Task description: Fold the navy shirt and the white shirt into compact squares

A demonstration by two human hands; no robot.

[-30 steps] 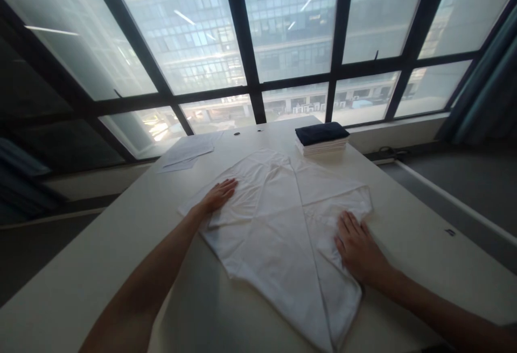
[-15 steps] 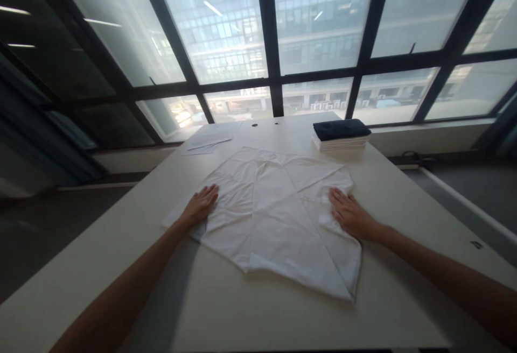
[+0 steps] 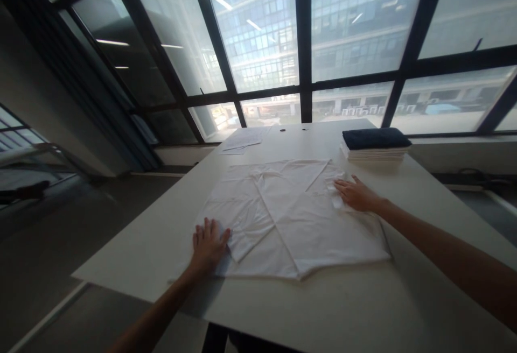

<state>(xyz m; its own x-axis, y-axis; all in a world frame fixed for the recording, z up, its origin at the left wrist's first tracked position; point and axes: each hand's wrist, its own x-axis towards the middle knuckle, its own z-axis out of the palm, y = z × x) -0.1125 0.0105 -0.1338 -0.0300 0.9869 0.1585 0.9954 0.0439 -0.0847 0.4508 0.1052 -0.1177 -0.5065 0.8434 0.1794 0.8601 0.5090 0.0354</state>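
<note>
A white garment (image 3: 286, 224), which looks like a shirt, lies spread on the white table (image 3: 165, 234), with several creases and folded-over parts across it. My left hand (image 3: 210, 244) rests palm down at its near left side, fingers spread, thumb touching the cloth. On the far right side, my right hand (image 3: 356, 193) lies flat on the garment's edge with the fingers stretched out. Neither hand grips the fabric.
At the table's far right stands a stack of folded white cloths (image 3: 375, 154) with a dark folded cloth (image 3: 376, 139) on top. Sheets of paper (image 3: 246, 139) lie at the far left. Large windows (image 3: 258, 35) rise behind the table.
The garment has turned on the table, its near edge now running more level. My left hand has come nearer and spread its fingers. The camera view has swung left.
</note>
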